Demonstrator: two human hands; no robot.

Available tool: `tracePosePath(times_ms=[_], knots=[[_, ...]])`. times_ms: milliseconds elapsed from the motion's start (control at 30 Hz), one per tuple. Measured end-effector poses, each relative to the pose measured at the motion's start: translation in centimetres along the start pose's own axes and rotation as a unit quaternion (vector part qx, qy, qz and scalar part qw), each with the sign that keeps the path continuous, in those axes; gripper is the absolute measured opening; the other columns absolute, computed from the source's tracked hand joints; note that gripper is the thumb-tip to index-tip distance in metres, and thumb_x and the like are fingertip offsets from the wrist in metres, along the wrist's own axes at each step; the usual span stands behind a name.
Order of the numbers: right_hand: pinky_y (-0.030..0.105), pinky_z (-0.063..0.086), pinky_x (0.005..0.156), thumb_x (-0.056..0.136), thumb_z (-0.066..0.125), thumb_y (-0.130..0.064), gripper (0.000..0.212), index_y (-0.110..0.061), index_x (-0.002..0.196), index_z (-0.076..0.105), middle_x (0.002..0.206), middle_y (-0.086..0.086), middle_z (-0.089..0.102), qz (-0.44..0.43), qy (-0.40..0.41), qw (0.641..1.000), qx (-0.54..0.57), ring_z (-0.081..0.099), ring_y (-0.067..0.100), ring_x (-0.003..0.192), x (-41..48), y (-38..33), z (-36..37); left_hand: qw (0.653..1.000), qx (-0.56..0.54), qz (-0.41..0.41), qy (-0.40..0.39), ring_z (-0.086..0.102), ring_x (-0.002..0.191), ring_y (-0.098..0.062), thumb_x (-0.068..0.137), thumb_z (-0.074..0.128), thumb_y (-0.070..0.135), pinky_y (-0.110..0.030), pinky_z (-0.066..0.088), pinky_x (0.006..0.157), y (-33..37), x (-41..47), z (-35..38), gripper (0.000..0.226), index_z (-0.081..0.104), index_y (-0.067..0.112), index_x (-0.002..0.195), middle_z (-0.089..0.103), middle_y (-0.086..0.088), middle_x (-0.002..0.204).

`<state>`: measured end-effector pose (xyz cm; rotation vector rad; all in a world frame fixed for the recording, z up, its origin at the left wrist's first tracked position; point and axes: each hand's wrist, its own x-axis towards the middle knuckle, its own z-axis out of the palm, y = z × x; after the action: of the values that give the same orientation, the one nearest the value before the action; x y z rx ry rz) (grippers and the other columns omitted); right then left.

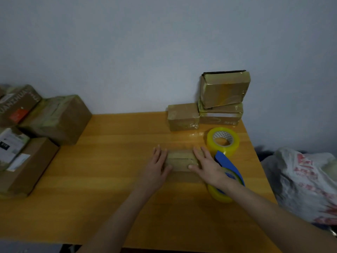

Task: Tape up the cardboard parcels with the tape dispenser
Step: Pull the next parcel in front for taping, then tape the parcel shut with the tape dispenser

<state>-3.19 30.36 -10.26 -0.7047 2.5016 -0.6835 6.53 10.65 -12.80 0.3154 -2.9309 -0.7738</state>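
A small flat cardboard parcel (pixel 180 160) lies on the wooden table (pixel 113 172) with a dark seam running along its top. My left hand (pixel 157 167) lies on its left end with straight fingers. My right hand (pixel 207 167) presses its right end, fingers straight too. The blue tape dispenser (pixel 228 168) with a yellow roll rests on the table just right of my right hand, partly hidden under my wrist. Neither hand holds it.
A spare yellow tape roll (pixel 222 140) stands behind the dispenser. Three taped parcels (pixel 221 99) are stacked at the table's back right corner. Several larger boxes (pixel 45 121) crowd the left edge. A plastic bag (pixel 306 181) lies off the table's right side.
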Motion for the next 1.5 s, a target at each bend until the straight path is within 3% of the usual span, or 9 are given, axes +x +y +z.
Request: tracePosePath(times_ms=[367, 500, 600, 767, 1033, 1133, 1333, 1433, 1500], knots=[[0.036, 0.044, 0.097, 0.098, 0.05, -0.043, 0.05, -0.026, 0.144, 0.043, 0.142, 0.009, 0.048, 0.02, 0.075, 0.995, 0.065, 0.049, 0.025, 0.125, 0.3, 0.7, -1.6, 0.998, -0.03, 0.058, 0.013, 0.003, 0.145, -0.022, 0.096, 0.054, 0.022, -0.04, 0.022, 0.114, -0.8, 0.0, -0.1, 0.048, 0.042, 0.015, 0.142, 0.011, -0.001, 0.153], [0.033, 0.047, 0.077, 0.082, 0.069, -0.053, 0.074, -0.013, 0.139, 0.044, 0.13, 0.009, 0.053, 0.208, 0.111, 0.972, -0.019, 0.057, 0.026, 0.11, -1.9, 5.8, -4.4, 0.996, -0.064, 0.058, 0.008, 0.008, 0.146, -0.023, 0.094, 0.058, 0.018, -0.036, 0.018, 0.116, -1.0, 0.1, -0.2, 0.047, 0.046, 0.014, 0.139, 0.012, -0.008, 0.157], [0.028, 0.039, 0.056, 0.08, 0.072, -0.049, 0.045, -0.009, 0.097, 0.059, 0.079, 0.005, 0.058, 0.257, 0.004, 0.967, 0.002, 0.058, 0.02, 0.071, -3.2, 9.0, -2.7, 0.997, -0.059, 0.056, 0.004, 0.012, 0.147, -0.025, 0.094, 0.058, 0.019, -0.039, 0.022, 0.117, -1.0, 0.3, -0.3, 0.045, 0.048, 0.018, 0.138, 0.011, -0.008, 0.158], [0.026, 0.031, 0.046, 0.091, 0.065, -0.034, 0.037, -0.016, 0.066, 0.045, 0.055, 0.001, 0.044, 0.28, 0.01, 0.958, 0.052, 0.041, 0.015, 0.046, -3.0, 10.4, -0.9, 0.997, -0.064, 0.048, 0.021, 0.008, 0.146, -0.027, 0.094, 0.059, 0.019, -0.035, 0.021, 0.114, -0.8, -0.2, -0.1, 0.044, 0.05, 0.023, 0.136, 0.002, -0.012, 0.159], [0.035, 0.04, 0.055, 0.088, 0.065, -0.01, 0.017, -0.006, 0.088, 0.049, 0.066, 0.011, 0.05, 0.249, 0.044, 0.93, 0.266, 0.047, 0.024, 0.057, -2.6, 8.6, -6.9, 0.998, -0.066, 0.001, 0.002, 0.03, 0.139, -0.031, 0.094, 0.058, 0.026, -0.033, 0.039, 0.101, -0.1, -0.1, -0.6, 0.044, 0.049, 0.028, 0.137, 0.0, -0.011, 0.16], [0.034, 0.045, 0.054, 0.082, 0.065, 0.003, 0.032, -0.005, 0.111, 0.056, 0.07, 0.01, 0.06, 0.205, 0.04, 0.91, 0.358, 0.055, 0.022, 0.055, -2.6, 6.4, -11.1, 0.995, -0.092, -0.028, 0.003, 0.026, 0.142, -0.026, 0.093, 0.059, 0.024, -0.031, 0.036, 0.102, 0.3, 0.2, -0.7, 0.043, 0.052, 0.027, 0.135, 0.003, -0.007, 0.16], [0.048, 0.053, 0.093, 0.068, 0.085, -0.016, 0.042, -0.014, 0.105, 0.065, 0.104, 0.013, 0.07, 0.056, -0.012, 0.953, 0.297, 0.067, 0.032, 0.097, -1.6, -1.1, -14.3, 0.974, -0.216, -0.066, 0.018, 0.026, 0.135, -0.006, 0.09, 0.063, 0.011, -0.011, 0.032, 0.09, 0.8, 0.3, -0.4, 0.042, 0.057, 0.016, 0.131, 0.005, -0.007, 0.159], [0.023, 0.056, 0.067, 0.066, 0.086, -0.032, 0.045, -0.02, 0.102, 0.063, 0.096, 0.001, 0.068, 0.012, -0.032, 0.969, 0.244, 0.069, 0.01, 0.08, -0.8, -4.7, -13.1, 0.97, -0.233, -0.067, 0.02, 0.022, 0.139, -0.009, 0.09, 0.063, 0.01, -0.022, 0.038, 0.094, 0.6, 0.4, -0.1, 0.046, 0.052, 0.011, 0.134, 0.007, -0.007, 0.159], [0.024, 0.056, 0.069, 0.068, 0.085, -0.033, 0.045, -0.02, 0.104, 0.061, 0.098, 0.0, 0.066, -0.011, -0.045, 0.975, 0.218, 0.068, 0.012, 0.083, -0.2, -6.3, -12.0, 0.969, -0.237, -0.068, 0.024, 0.016, 0.145, -0.017, 0.09, 0.064, 0.012, -0.032, 0.037, 0.103, 0.5, 0.3, 0.0, 0.053, 0.045, 0.008, 0.139, 0.008, -0.009, 0.158]])
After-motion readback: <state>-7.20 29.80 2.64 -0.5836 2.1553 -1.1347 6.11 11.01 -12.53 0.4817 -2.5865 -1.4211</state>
